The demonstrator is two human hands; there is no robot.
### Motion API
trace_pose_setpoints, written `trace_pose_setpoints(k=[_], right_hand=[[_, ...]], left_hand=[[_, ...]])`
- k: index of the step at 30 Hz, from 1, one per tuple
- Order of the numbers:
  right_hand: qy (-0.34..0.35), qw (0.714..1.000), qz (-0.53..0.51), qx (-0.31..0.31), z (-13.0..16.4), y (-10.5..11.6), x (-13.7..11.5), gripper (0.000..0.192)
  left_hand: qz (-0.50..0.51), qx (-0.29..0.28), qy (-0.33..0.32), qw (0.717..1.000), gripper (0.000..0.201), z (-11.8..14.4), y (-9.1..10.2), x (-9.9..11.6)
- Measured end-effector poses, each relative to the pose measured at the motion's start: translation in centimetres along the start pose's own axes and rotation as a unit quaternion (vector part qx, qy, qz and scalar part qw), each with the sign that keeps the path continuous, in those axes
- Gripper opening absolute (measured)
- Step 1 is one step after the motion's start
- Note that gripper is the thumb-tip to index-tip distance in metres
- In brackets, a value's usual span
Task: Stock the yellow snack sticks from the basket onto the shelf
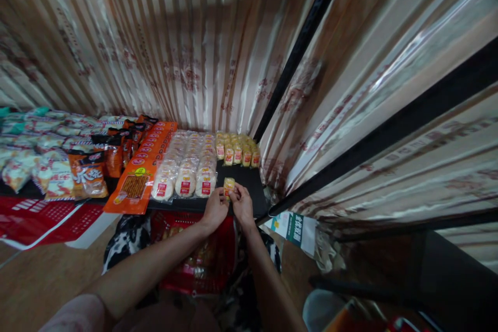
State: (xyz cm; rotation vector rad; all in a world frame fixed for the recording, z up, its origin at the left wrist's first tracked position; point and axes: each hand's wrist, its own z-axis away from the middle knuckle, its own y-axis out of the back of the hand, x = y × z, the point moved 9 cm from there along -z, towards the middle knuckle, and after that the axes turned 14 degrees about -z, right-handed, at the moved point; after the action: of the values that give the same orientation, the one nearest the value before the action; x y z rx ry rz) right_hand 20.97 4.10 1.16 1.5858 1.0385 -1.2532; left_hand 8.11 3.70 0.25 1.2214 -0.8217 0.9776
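Yellow snack packet (229,186), low and centre in the frame, sits on the black shelf (249,179) and I've got both hands on it. My left hand (215,209) pinches its left edge with fingertips pressed together, and my right hand (241,205) nips the right edge the same way. It looks light and crinkly, a slick film wrapper with something brittle inside, so I judge the sealed edges are the place to grip, not the middle. Just above it stands a row of matching yellow packets (238,151); to its left, rows of white round cakes (187,166), then a long orange pack (142,171).
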Motion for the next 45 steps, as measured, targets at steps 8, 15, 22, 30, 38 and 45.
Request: trace_pose_setpoints(k=[8, 15, 22, 30, 38, 45], right_hand=[[0.071, 0.996, 0.044, -0.015, -3.8, -1.2, -0.4, 0.034], [0.101, 0.993, 0.055, 0.005, -6.8, -1.8, -0.2, 0.035], [0.116, 0.993, 0.012, 0.003, -8.8, -2.5, 0.7, 0.036], [0.139, 0.989, 0.053, -0.017, -10.0, -3.8, 1.1, 0.037], [0.161, 0.984, 0.076, -0.017, -10.4, -4.7, 0.6, 0.040], [0.147, 0.987, 0.069, -0.017, -10.3, -4.6, 0.4, 0.044]], left_hand=[[0.031, 0.012, -0.055, 0.998, 0.039, -2.7, -0.1, 3.6], [-0.031, 0.054, -0.028, 0.998, 0.040, -3.6, 1.2, 6.3], [-0.025, 0.068, -0.013, 0.997, 0.033, -4.1, 1.4, 8.8], [-0.030, 0.101, -0.037, 0.994, 0.035, -4.4, 2.2, 10.9], [-0.062, 0.124, -0.013, 0.990, 0.039, -5.2, 2.8, 10.8], [-0.069, 0.114, 0.022, 0.991, 0.043, -4.8, 2.9, 12.5]])
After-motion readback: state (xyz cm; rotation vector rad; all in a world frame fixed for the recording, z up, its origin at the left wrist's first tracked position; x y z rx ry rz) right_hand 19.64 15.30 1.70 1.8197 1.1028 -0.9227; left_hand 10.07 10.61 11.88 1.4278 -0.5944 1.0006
